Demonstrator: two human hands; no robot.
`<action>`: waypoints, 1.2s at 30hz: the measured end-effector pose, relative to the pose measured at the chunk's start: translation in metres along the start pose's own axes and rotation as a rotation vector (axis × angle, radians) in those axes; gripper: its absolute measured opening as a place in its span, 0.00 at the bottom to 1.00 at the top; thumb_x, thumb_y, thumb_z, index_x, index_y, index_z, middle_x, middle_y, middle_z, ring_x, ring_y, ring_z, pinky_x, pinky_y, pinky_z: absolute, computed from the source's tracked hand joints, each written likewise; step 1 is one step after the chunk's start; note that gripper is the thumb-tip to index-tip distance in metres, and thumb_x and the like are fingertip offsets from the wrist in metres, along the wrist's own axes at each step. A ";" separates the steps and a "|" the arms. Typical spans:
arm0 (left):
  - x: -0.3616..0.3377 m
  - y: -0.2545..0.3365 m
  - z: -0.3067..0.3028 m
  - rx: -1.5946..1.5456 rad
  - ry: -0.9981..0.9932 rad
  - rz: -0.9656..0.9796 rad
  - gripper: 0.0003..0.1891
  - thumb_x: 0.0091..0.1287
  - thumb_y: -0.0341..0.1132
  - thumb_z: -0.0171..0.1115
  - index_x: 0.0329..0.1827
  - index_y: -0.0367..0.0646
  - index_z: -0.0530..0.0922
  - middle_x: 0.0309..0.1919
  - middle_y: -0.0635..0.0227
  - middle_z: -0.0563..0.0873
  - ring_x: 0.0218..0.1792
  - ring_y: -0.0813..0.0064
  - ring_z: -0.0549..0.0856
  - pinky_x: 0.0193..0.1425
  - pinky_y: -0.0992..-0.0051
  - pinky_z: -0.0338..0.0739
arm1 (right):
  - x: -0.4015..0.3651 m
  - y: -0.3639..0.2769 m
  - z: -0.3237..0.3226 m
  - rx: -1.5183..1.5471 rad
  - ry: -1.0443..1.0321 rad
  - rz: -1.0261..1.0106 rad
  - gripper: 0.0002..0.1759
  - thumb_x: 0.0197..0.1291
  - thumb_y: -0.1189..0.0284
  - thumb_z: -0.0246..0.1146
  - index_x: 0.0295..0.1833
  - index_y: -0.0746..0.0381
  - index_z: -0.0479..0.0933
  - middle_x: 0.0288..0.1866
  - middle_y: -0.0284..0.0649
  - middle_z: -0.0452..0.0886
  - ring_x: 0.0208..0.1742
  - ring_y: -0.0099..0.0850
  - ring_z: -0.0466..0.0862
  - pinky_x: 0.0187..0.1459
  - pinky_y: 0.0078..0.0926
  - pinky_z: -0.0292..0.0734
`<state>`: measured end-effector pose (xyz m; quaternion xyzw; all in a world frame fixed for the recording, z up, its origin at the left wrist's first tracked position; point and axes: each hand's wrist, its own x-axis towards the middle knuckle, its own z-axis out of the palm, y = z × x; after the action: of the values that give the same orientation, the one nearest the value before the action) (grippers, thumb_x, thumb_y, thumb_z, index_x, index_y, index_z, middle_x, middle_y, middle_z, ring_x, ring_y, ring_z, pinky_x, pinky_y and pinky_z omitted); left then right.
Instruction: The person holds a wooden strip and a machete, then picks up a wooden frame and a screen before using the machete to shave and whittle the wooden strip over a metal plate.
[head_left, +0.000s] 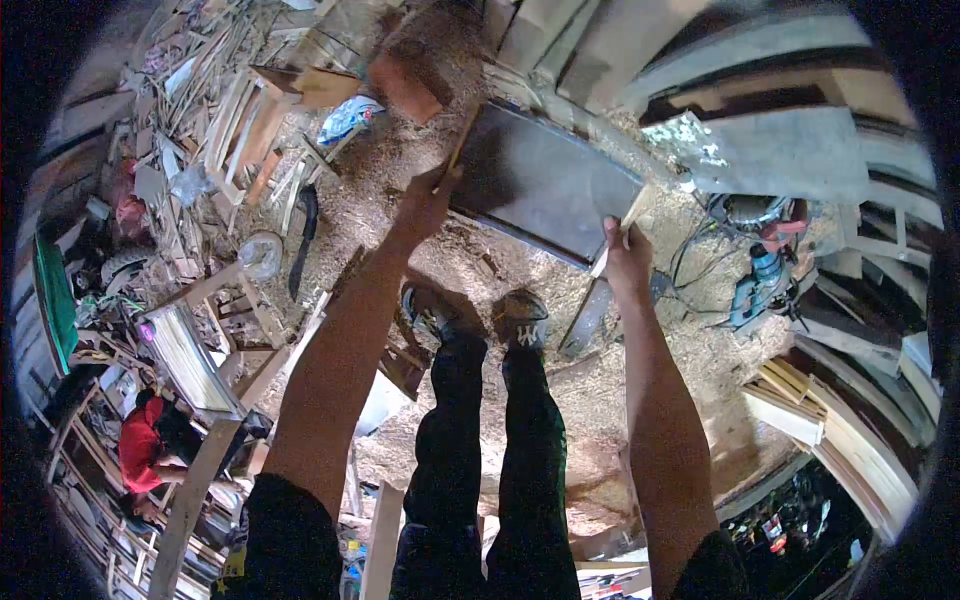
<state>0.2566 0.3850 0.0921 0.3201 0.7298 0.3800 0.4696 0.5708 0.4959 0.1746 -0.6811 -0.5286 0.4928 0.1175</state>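
Note:
I hold a dark rectangular panel (545,180) out in front of me, above a sawdust-covered floor. My left hand (425,200) grips its left edge, where a thin wooden strip runs along the side. My right hand (625,255) grips the lower right corner, fingers closed over the edge. Both arms are stretched forward. Below the panel I see my own legs in dark trousers and my shoes (478,318) standing on the sawdust.
Power tools with cables (765,265) lie on the floor at the right. Wooden frames and offcuts (250,130) are piled at the upper left, stacked planks (800,400) at the right. A person in a red top (145,445) is at the lower left.

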 end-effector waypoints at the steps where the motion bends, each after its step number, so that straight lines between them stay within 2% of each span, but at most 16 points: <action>1: 0.000 -0.013 -0.002 -0.036 -0.010 -0.053 0.23 0.78 0.49 0.54 0.59 0.37 0.81 0.32 0.58 0.86 0.37 0.69 0.81 0.47 0.70 0.76 | 0.011 0.038 0.006 -0.070 0.096 -0.054 0.20 0.68 0.59 0.67 0.52 0.67 0.81 0.42 0.38 0.85 0.43 0.28 0.81 0.48 0.30 0.75; 4: -0.024 0.022 0.001 0.174 0.176 0.071 0.24 0.78 0.50 0.52 0.62 0.38 0.79 0.38 0.55 0.86 0.44 0.68 0.82 0.52 0.67 0.76 | -0.008 0.015 0.013 0.125 0.086 -0.019 0.17 0.70 0.63 0.64 0.53 0.66 0.79 0.43 0.40 0.87 0.44 0.30 0.83 0.48 0.29 0.75; 7: -0.023 0.026 -0.001 -0.081 -0.009 -0.016 0.26 0.78 0.51 0.52 0.69 0.41 0.74 0.48 0.52 0.85 0.53 0.67 0.82 0.59 0.66 0.74 | -0.004 0.014 0.011 -0.140 0.094 -0.154 0.29 0.64 0.68 0.69 0.67 0.66 0.69 0.46 0.42 0.85 0.46 0.32 0.84 0.47 0.30 0.78; 10: -0.030 0.017 0.004 -0.198 0.246 0.168 0.28 0.79 0.49 0.51 0.75 0.40 0.67 0.57 0.50 0.82 0.60 0.68 0.79 0.65 0.68 0.72 | 0.000 0.010 0.014 -0.185 0.176 -0.057 0.36 0.61 0.66 0.71 0.72 0.63 0.66 0.44 0.42 0.85 0.46 0.35 0.85 0.47 0.34 0.79; 14: -0.060 -0.023 -0.014 -0.361 0.351 0.205 0.30 0.80 0.47 0.49 0.78 0.37 0.62 0.69 0.52 0.75 0.68 0.70 0.73 0.73 0.72 0.64 | -0.013 -0.016 0.016 -0.610 0.381 -0.321 0.46 0.62 0.58 0.69 0.80 0.56 0.54 0.62 0.59 0.73 0.56 0.57 0.80 0.56 0.50 0.76; 15: -0.074 -0.030 -0.011 -0.559 0.393 -0.018 0.30 0.81 0.47 0.48 0.78 0.38 0.62 0.71 0.51 0.73 0.70 0.67 0.72 0.74 0.73 0.62 | -0.023 -0.030 0.020 -0.753 0.440 -0.418 0.47 0.63 0.57 0.68 0.82 0.55 0.52 0.68 0.64 0.69 0.59 0.63 0.77 0.59 0.54 0.75; 16: -0.099 -0.062 -0.009 -0.377 0.503 0.471 0.29 0.81 0.47 0.46 0.77 0.37 0.62 0.73 0.51 0.71 0.73 0.65 0.70 0.75 0.71 0.61 | -0.033 -0.043 0.027 -0.761 0.414 -0.458 0.47 0.63 0.57 0.68 0.82 0.55 0.52 0.68 0.64 0.69 0.59 0.63 0.77 0.59 0.54 0.75; 17: -0.129 -0.044 -0.027 -0.138 0.407 -0.077 0.28 0.81 0.47 0.45 0.77 0.38 0.63 0.72 0.48 0.72 0.74 0.60 0.70 0.76 0.69 0.62 | -0.043 -0.057 0.034 -0.821 0.379 -0.436 0.45 0.64 0.56 0.67 0.81 0.54 0.54 0.68 0.64 0.69 0.60 0.60 0.77 0.60 0.52 0.75; 19: -0.184 -0.054 -0.021 -0.514 0.697 0.090 0.26 0.81 0.48 0.45 0.74 0.40 0.69 0.66 0.45 0.77 0.70 0.53 0.75 0.73 0.66 0.66 | -0.057 -0.071 0.047 -0.791 0.258 -0.500 0.42 0.65 0.55 0.65 0.80 0.54 0.58 0.68 0.62 0.70 0.60 0.55 0.78 0.60 0.50 0.75; 20: -0.220 -0.035 -0.053 -0.492 0.587 -0.251 0.25 0.81 0.47 0.46 0.72 0.39 0.70 0.66 0.45 0.77 0.68 0.55 0.76 0.72 0.66 0.68 | -0.056 -0.074 0.057 -0.694 0.169 -0.576 0.40 0.66 0.54 0.65 0.79 0.54 0.60 0.67 0.60 0.70 0.58 0.52 0.79 0.58 0.48 0.76; 22: -0.279 -0.008 -0.088 -0.593 0.594 -0.490 0.26 0.80 0.48 0.48 0.71 0.38 0.71 0.63 0.46 0.80 0.65 0.56 0.79 0.69 0.66 0.69 | -0.098 -0.112 0.102 -0.640 0.016 -0.648 0.32 0.69 0.60 0.63 0.75 0.57 0.66 0.54 0.51 0.74 0.42 0.43 0.79 0.48 0.41 0.76; 24: -0.317 -0.053 -0.064 -0.759 0.746 -0.495 0.25 0.80 0.48 0.48 0.69 0.39 0.74 0.61 0.47 0.82 0.63 0.57 0.81 0.68 0.66 0.71 | -0.099 -0.111 0.143 -0.622 -0.176 -0.830 0.32 0.68 0.67 0.63 0.76 0.58 0.64 0.52 0.50 0.74 0.46 0.40 0.79 0.49 0.41 0.76; 25: -0.337 -0.056 -0.070 -0.793 0.809 -0.502 0.25 0.80 0.48 0.48 0.69 0.39 0.74 0.61 0.47 0.82 0.63 0.57 0.81 0.68 0.66 0.71 | -0.071 -0.090 0.156 -0.068 -0.475 -0.521 0.31 0.67 0.73 0.63 0.75 0.58 0.65 0.53 0.49 0.75 0.48 0.38 0.79 0.49 0.40 0.75; 26: -0.358 -0.060 -0.075 -0.835 0.827 -0.497 0.24 0.80 0.48 0.49 0.68 0.39 0.74 0.59 0.47 0.83 0.62 0.58 0.81 0.67 0.67 0.72 | -0.129 -0.135 0.196 -0.704 -0.413 -0.779 0.29 0.70 0.70 0.62 0.74 0.59 0.65 0.54 0.47 0.76 0.48 0.36 0.79 0.49 0.39 0.75; 32: -0.438 -0.075 -0.074 -1.066 1.150 -0.550 0.22 0.80 0.47 0.49 0.64 0.39 0.77 0.50 0.51 0.87 0.54 0.61 0.85 0.62 0.67 0.75 | -0.232 -0.177 0.347 -0.819 -0.955 -0.909 0.30 0.73 0.64 0.60 0.73 0.66 0.64 0.50 0.46 0.81 0.47 0.35 0.81 0.51 0.36 0.76; 36: -0.461 -0.106 -0.045 -1.172 1.423 -0.682 0.21 0.81 0.46 0.48 0.64 0.40 0.79 0.42 0.66 0.87 0.41 0.78 0.82 0.46 0.76 0.78 | -0.293 -0.178 0.412 -0.777 -1.334 -0.769 0.23 0.73 0.71 0.58 0.71 0.61 0.68 0.42 0.33 0.79 0.42 0.22 0.79 0.43 0.21 0.77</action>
<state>0.3659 -0.0600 0.2170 -0.4950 0.5914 0.6302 0.0895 0.1490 0.1758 0.2554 -0.0152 -0.8121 0.5001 -0.3001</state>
